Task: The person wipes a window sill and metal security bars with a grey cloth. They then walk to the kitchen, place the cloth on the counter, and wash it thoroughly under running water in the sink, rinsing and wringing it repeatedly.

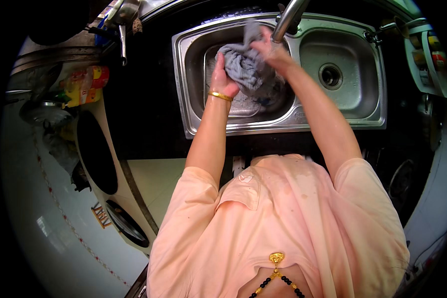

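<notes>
A wet grey cloth (242, 69) is bunched up above the left basin of a double stainless steel sink (205, 128). My left hand (222, 80), with a gold bangle at the wrist, supports the cloth from its left side, the thumb side up against it. My right hand (270, 50) is blurred beside the cloth's upper right part, under the faucet (287, 20); whether its fingers grip the cloth is not clear. Below the cloth, a wire or mesh rack (244, 106) lies in the basin, partly hidden by the cloth and a blurred dark patch.
The right basin (352, 56) has a drain (330, 76). A metal pot (123, 13) with its handle pointing towards me stands at the upper left. Bottles and packets (83, 87) are on the left. A white rack with jars (428, 59) is at the far right.
</notes>
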The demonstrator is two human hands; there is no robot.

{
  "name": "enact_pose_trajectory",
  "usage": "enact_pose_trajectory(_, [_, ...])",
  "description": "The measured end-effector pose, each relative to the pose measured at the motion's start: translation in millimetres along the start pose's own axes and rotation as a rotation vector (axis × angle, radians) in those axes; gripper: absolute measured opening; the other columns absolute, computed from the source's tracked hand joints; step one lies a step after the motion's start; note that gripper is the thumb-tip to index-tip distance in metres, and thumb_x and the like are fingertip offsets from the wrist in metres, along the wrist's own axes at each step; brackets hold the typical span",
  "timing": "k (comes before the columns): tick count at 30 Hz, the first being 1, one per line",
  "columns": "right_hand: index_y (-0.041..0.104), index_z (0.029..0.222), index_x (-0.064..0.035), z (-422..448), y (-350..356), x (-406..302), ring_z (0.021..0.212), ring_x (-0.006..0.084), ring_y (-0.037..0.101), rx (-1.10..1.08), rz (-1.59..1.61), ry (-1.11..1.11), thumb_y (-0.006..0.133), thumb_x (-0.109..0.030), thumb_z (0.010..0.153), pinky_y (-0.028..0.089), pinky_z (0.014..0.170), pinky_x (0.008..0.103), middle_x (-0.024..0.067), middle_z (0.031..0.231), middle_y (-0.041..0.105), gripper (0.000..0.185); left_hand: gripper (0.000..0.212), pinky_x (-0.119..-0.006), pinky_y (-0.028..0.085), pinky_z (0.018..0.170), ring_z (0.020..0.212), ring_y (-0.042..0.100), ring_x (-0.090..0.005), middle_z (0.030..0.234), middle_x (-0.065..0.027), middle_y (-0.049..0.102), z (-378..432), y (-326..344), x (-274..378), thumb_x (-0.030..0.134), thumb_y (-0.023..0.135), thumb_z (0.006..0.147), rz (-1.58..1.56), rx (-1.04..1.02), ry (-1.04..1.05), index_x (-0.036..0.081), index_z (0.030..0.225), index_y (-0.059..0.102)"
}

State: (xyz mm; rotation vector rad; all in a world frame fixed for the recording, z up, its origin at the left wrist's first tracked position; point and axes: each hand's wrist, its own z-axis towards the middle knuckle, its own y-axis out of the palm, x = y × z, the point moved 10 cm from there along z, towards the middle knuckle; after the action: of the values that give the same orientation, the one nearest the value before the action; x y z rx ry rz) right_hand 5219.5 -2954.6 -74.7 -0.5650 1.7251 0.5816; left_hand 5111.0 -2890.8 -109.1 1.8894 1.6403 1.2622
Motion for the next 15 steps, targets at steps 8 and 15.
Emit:
enact_pose_trajectory(8, [0.062, 0.079, -0.013, -56, 62, -62, 0.07, 0.0317, 0.059, 0.041, -0.615, -0.397, 0.051, -0.037, 0.079, 0.048, 0.066, 0.0387, 0.0104, 0.076, 0.062, 0.027, 0.028, -0.031, 0.046, 0.069, 0.08, 0.055, -0.0182, 0.084, -0.0055, 0.059, 17, -12, 1, 0.036, 0.048, 0.085, 0.096, -0.063, 0.059, 0.011, 0.092, 0.057])
enact_pose_trajectory(15, [0.058, 0.072, -0.01, -46, 31, -33, 0.068, 0.0339, 0.058, 0.198, -0.622, -0.272, 0.049, -0.036, 0.078, 0.046, 0.06, 0.0401, 0.0142, 0.072, 0.06, 0.028, 0.03, -0.035, 0.048, 0.07, 0.075, 0.058, -0.0204, 0.079, -0.0067, 0.059, 15, -11, -12, 0.032, 0.038, 0.089, 0.019, 0.121, 0.075, 0.009, 0.083, 0.056])
